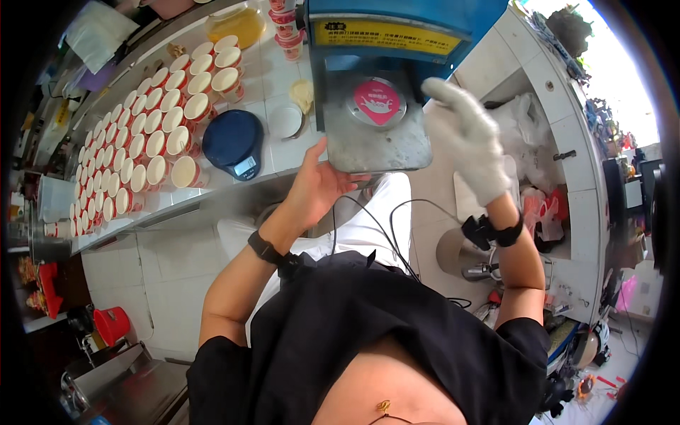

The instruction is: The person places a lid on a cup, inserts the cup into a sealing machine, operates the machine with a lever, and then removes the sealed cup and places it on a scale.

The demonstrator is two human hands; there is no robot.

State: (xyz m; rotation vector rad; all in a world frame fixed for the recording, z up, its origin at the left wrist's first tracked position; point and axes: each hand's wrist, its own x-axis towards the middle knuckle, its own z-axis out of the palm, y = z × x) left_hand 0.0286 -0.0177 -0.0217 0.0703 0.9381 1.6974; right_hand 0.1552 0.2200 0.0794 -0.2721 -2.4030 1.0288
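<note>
A blue cup-sealing machine (389,32) stands in front of me with its metal tray (379,152) pulled toward me. In the tray's round holder sits a cup with a pink printed lid film (376,99). My bare left hand (319,184) grips the tray's near left corner, thumb along the side and fingers beneath the front edge. Beside the machine's right side, my right hand (467,145) is raised in a white glove, fingers stretched out and holding nothing.
Left of the machine are a dark blue kitchen scale (234,142), a small round white lid (285,122) and many open paper cups (185,172) in rows. Stacked sealed cups (286,28) stand behind. A black cable (375,216) hangs below the tray, and a metal pot (459,253) sits at right.
</note>
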